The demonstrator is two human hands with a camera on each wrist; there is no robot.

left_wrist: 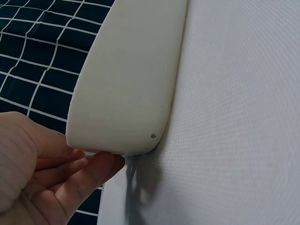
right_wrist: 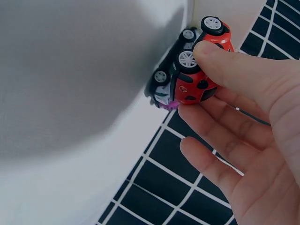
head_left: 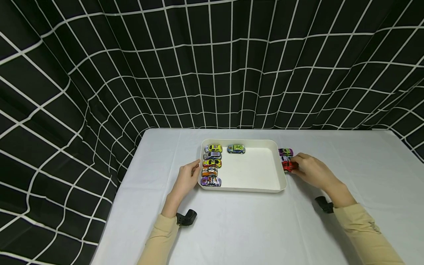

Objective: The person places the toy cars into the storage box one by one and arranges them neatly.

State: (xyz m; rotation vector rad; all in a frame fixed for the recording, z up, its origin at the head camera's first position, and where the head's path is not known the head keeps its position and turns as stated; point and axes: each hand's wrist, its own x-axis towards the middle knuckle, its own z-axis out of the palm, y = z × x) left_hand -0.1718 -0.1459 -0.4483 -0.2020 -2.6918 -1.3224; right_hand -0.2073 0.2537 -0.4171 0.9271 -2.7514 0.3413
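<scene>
A white tray (head_left: 250, 171) lies on the cloth-covered table. My left hand (head_left: 187, 177) grips its left edge, fingers bent against the end wall (left_wrist: 108, 145). To the right, my right hand (head_left: 311, 169) pinches a red toy car (head_left: 288, 166) between thumb and fingers. In the right wrist view, the red car (right_wrist: 197, 86) is tipped, wheels toward the camera. Right beside it is a white-and-dark toy car (head_left: 285, 158), partly hidden, and behind that a purple-and-green toy car (head_left: 285, 151), both along the tray's right outer wall.
Several toy cars (head_left: 212, 163) form a column along the tray's left inner side. One blue-and-green toy car (head_left: 236, 148) sits apart near the back wall. A black curtain with white grid lines (head_left: 225, 73) hangs behind the table (head_left: 238, 228).
</scene>
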